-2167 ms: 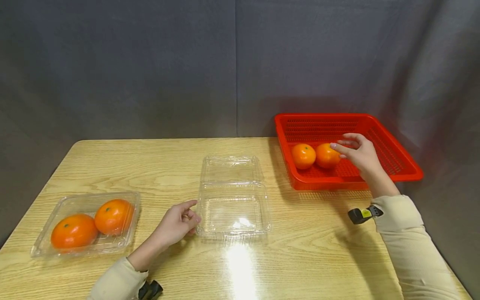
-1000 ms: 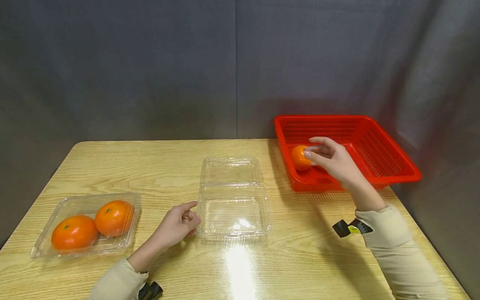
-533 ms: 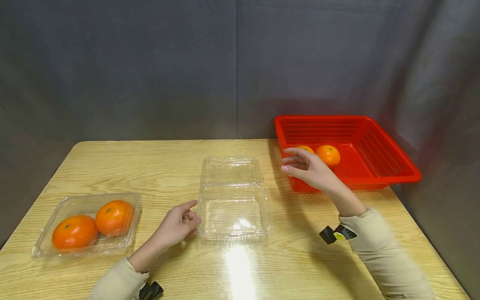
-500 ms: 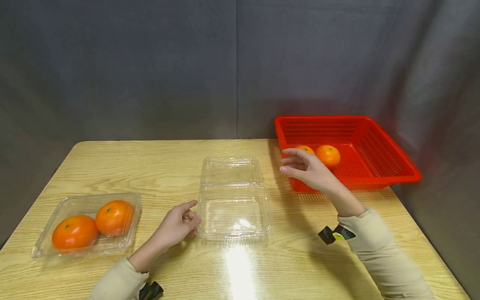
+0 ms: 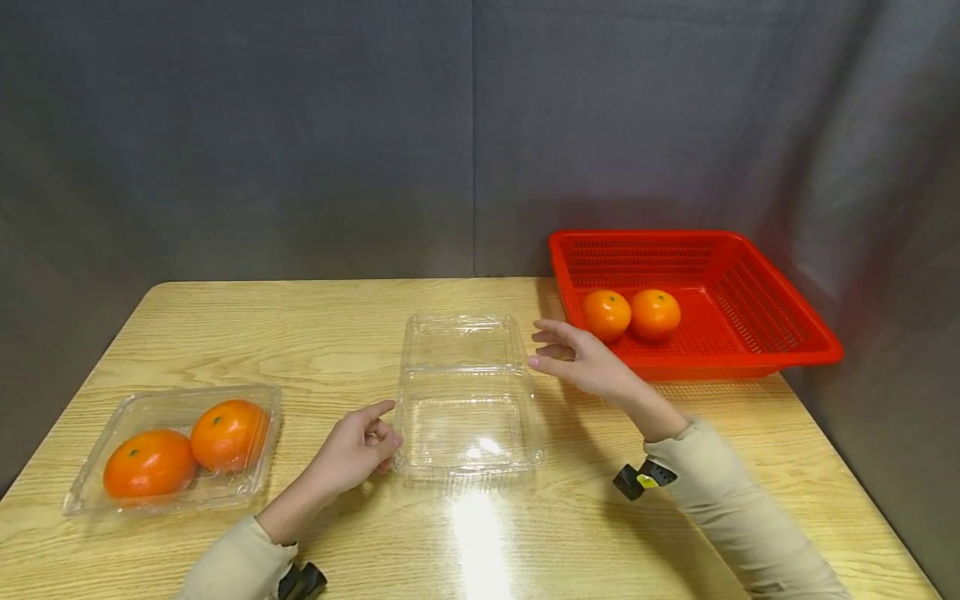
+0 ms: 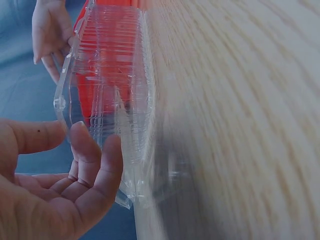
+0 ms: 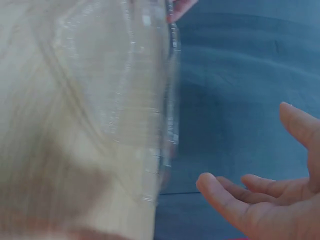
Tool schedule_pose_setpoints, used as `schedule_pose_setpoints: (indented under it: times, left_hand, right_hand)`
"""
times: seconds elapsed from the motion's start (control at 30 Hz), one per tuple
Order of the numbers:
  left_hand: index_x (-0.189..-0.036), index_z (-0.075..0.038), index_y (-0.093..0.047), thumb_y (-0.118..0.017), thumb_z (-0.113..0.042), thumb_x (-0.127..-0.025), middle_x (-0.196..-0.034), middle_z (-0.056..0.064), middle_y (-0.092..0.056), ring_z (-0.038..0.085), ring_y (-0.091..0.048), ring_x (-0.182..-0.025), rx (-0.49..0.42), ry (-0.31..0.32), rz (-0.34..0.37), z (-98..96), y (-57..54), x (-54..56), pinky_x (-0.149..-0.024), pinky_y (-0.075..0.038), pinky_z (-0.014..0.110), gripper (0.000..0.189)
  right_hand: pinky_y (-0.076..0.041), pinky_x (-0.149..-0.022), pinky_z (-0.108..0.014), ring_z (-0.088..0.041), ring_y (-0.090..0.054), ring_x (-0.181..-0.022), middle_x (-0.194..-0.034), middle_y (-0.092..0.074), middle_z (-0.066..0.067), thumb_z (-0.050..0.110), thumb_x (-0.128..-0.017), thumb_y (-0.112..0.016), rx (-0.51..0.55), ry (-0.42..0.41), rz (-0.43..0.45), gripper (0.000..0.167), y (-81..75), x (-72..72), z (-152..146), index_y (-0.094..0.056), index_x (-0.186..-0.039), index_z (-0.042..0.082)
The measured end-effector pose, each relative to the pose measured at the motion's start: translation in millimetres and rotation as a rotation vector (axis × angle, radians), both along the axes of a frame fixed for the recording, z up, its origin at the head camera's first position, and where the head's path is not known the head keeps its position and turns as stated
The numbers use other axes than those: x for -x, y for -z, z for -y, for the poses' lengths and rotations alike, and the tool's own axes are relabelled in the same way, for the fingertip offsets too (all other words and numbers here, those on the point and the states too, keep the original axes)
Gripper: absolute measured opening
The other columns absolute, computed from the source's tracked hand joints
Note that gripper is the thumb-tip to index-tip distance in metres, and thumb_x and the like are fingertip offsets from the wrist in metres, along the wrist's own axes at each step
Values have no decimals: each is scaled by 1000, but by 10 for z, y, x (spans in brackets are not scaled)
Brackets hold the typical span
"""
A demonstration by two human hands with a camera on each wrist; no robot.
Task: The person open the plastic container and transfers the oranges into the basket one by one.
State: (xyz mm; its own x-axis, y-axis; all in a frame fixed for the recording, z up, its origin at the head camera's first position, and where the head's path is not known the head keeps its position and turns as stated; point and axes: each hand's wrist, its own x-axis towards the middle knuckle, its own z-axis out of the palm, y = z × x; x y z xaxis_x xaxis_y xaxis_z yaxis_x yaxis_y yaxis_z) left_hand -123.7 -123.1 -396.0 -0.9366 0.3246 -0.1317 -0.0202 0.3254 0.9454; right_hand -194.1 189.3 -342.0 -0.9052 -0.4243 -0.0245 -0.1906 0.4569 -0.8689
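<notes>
Lying open on the table (image 5: 337,342): clear box (image 5: 442,429), lid (image 5: 462,342) folded back on its far side. Left hand (image 5: 352,450) is at the box's left edge, thumb and fingers loosely bent, tips at the rim; from where I stand I cannot tell whether they pinch it. Right hand (image 5: 588,367) is in the air just beyond the box's right side, near the hinge line. Its fingers are parted, slightly bent, grasping nothing; the right wrist view shows a gap between fingertips and box, the box blurred.

Right of the box and farther back: red basket (image 5: 753,308). Basket oranges (image 5: 606,315), two, side by side, at the end nearest the box. Left of the box, well apart: clear pack (image 5: 168,408). Pack oranges (image 5: 150,462), two, side by side inside. Behind the box, past the table: dark curtain (image 5: 337,142). Cream sleeves (image 5: 232,567) on both arms.
</notes>
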Motion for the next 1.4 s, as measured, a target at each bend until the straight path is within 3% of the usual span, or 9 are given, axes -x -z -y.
schedule_pose_setpoints:
  times: [0.43, 0.93, 1.2, 1.4]
  left_hand:
    - [-136, 15, -25, -52, 3, -89, -73, 8, -55, 20, -52, -58, -2, -2, 8, -15, -23, -8, -54, -47, 31, 55]
    - [-136, 14, -24, -51, -2, -92, -80, 13, -55, 23, -57, -63, 4, -22, -7, 14, -31, 23, -59, -51, 32, 54]
    - [-139, 8, -26, -43, -11, -97, -95, 17, -52, 24, -54, -72, -19, -87, 12, -12, -64, 20, -62, -52, 34, 49]
    - [-140, 6, -25, -33, -19, -101, -119, 24, -49, 32, -55, -96, -27, -132, -29, -27, -69, 41, -71, -52, 35, 47]
  right_hand:
    - [-39, -95, -46, -39, -43, -119, -136, -36, -27, 20, -88, -61, -36, 84, 88, 67, 250, 65, 135, -27, -139, -5]
    - [-40, -94, -45, -38, -41, -121, -134, -39, -27, 19, -87, -61, -50, 111, 20, 64, 345, 33, 238, -29, -137, -7]
    - [-38, -96, -46, -40, -41, -120, -135, -37, -29, 18, -91, -55, 2, 134, 31, 59, 369, -11, 269, -29, -138, -6]
    - [-38, -95, -48, -39, -40, -121, -137, -34, -27, 23, -97, -44, 73, 164, 70, 53, 370, -52, 273, -28, -139, -6]
